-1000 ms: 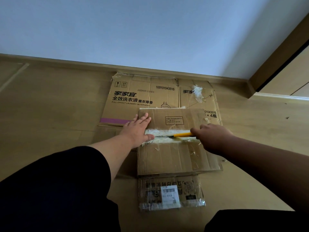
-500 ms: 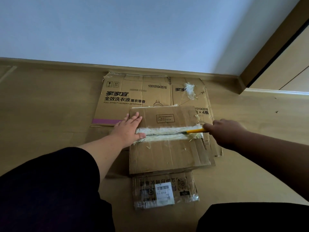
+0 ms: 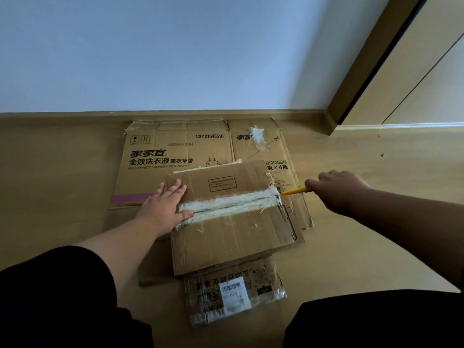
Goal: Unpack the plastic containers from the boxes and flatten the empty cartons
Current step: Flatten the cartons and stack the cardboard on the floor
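Note:
A brown cardboard box [image 3: 233, 237] stands on the floor in front of me, its top seam covered by a strip of whitish tape [image 3: 226, 203] with a dark slit along it. My left hand [image 3: 165, 204] presses flat on the box's top left corner, fingers straight. My right hand [image 3: 339, 189] grips a yellow utility knife [image 3: 295, 191], whose tip is at the right end of the taped seam, just off the box's edge. No plastic containers are visible.
A flattened laundry-detergent carton [image 3: 175, 156] lies on the floor behind the box, against the baseboard. A smaller tape-wrapped flat carton with a white barcode label [image 3: 234, 295] lies in front. A wall rises behind; a door frame [image 3: 371, 61] stands at the right.
My right hand has drawn the yellow knife rightward along the taped seam, from the middle to past the box's right edge. My left hand stayed pressed on the box.

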